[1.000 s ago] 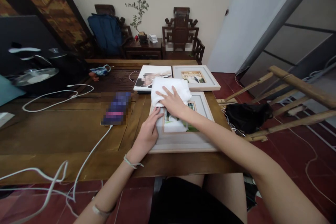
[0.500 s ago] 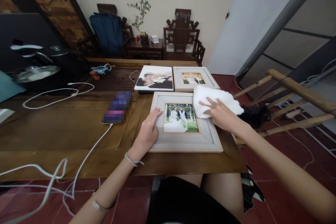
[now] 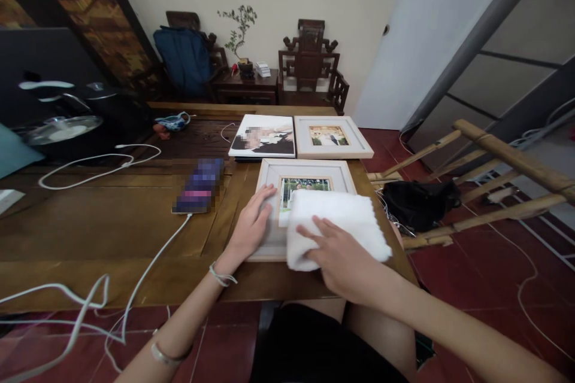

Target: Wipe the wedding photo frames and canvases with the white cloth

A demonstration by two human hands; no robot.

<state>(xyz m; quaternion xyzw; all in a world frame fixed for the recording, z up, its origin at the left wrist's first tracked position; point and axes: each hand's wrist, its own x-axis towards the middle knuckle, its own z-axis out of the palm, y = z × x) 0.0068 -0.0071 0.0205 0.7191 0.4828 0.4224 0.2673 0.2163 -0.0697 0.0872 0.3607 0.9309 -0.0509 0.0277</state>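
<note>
1. Nearest the table's [image 3: 112,221] front edge lies a framed photo [image 3: 305,182], flat.
2. Left hand [image 3: 251,224]: fingers spread flat on the frame's left border, pressing, gripping nothing.
3. Right hand [image 3: 344,257]: fingers extended, palm down on a white cloth [image 3: 341,221], pinning it rather than clutching it.
4. Cloth covers the frame's lower right part and half the photo.
5. Behind: a second frame [image 3: 332,136] and a photo book [image 3: 263,136], side by side.
6. Left of the frame: a phone [image 3: 200,185] on a white cable [image 3: 153,263].

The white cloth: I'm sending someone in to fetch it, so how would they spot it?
On the wooden table, go to the near right edge, where three pictures lie. The white cloth covers the lower part of the nearest frame, pressed flat under the right hand; it is the only soft thing there.
</note>
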